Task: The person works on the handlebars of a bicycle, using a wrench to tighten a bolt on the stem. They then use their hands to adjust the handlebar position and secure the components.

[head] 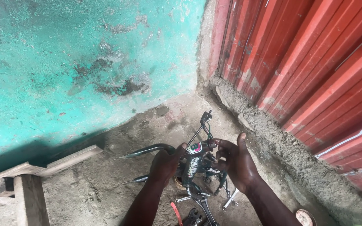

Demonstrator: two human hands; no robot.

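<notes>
A dark bicycle frame (195,161) with a red and green head sticker stands near the middle bottom of the view, its curved black handlebar (147,150) reaching left. My left hand (166,163) grips the frame by the head tube. My right hand (233,161) holds the frame's right side, thumb raised, fingers around the tube. A brake lever with cables (205,119) sticks up behind the hands.
Spanners (229,201) and a red-handled tool (176,209) lie on the concrete floor under the frame. A wooden bench (30,175) stands at lower left. A turquoise wall (84,62) and a red corrugated metal door (315,62) meet in the corner. A small round tin (304,217) sits at bottom right.
</notes>
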